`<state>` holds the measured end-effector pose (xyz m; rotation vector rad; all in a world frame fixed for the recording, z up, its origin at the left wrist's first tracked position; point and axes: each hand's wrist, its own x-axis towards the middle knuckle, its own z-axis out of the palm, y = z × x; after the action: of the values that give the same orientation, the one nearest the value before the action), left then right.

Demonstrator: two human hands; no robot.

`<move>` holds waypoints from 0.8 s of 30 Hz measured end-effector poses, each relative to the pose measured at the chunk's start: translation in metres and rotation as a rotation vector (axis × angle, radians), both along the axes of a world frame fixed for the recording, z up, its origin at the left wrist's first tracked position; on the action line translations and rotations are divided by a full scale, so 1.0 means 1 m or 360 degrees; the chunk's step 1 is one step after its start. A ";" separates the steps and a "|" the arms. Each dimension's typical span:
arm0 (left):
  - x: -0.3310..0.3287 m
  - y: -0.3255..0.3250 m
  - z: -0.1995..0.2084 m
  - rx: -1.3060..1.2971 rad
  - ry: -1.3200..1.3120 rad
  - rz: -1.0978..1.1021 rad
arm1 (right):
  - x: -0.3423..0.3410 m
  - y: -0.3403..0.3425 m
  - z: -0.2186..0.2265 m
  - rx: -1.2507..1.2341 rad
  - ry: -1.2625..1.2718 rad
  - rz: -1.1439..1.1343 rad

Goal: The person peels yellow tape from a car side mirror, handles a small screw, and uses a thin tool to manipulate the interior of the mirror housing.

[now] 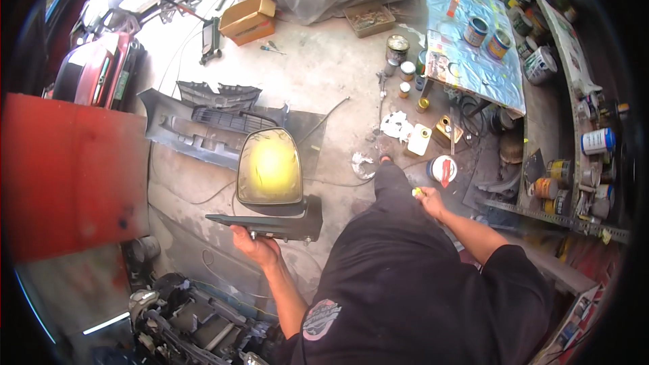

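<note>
My left hand (257,247) grips a car side mirror (272,165) by its dark mounting bracket (287,225). The mirror's rounded housing stands upright above the bracket, with a bright yellow patch in the middle of a darker, dull rim. Out to the right, my right hand (430,203) is closed on a small yellow and white piece (416,192), too small to name. Just beyond that hand, a white-lidded tub (443,169) with a red item on top stands on the floor.
Behind the mirror lies a grey car bumper (196,136). A red panel (74,176) rises at the left. Dark machinery parts (203,324) fill the near left. At the right are a foil-covered table (473,61) with paint cans and a shelf (581,128) of tins. A hose (338,181) crosses the floor.
</note>
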<state>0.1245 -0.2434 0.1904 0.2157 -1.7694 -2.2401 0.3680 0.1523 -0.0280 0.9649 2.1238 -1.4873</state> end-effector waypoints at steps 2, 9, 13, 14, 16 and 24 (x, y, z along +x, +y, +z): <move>-0.003 0.004 0.008 0.0043 -0.0079 0.0036 | -0.020 0.001 -0.018 0.0449 0.0033 0.0179; -0.001 0.021 0.044 -0.0118 -0.0186 -0.0017 | -0.029 -0.011 -0.024 0.0336 -0.0077 -0.0111; -0.015 0.020 0.039 -0.0112 -0.0159 -0.0154 | 0.004 -0.021 -0.042 0.0138 -0.0035 -0.0094; -0.020 0.021 0.036 -0.0076 -0.0167 -0.0191 | 0.013 -0.025 -0.046 0.0204 0.0103 -0.0121; -0.030 0.022 0.029 -0.0021 -0.0195 -0.0294 | 0.024 -0.033 -0.052 0.0091 0.0066 -0.0255; -0.032 0.064 0.036 -0.0036 -0.0196 -0.0490 | 0.018 -0.022 -0.049 0.0192 0.0012 -0.0764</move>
<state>0.0925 -0.1789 0.2268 0.0821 -2.0098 -2.4606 0.3859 0.1304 -0.0774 1.6025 2.1003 -1.5788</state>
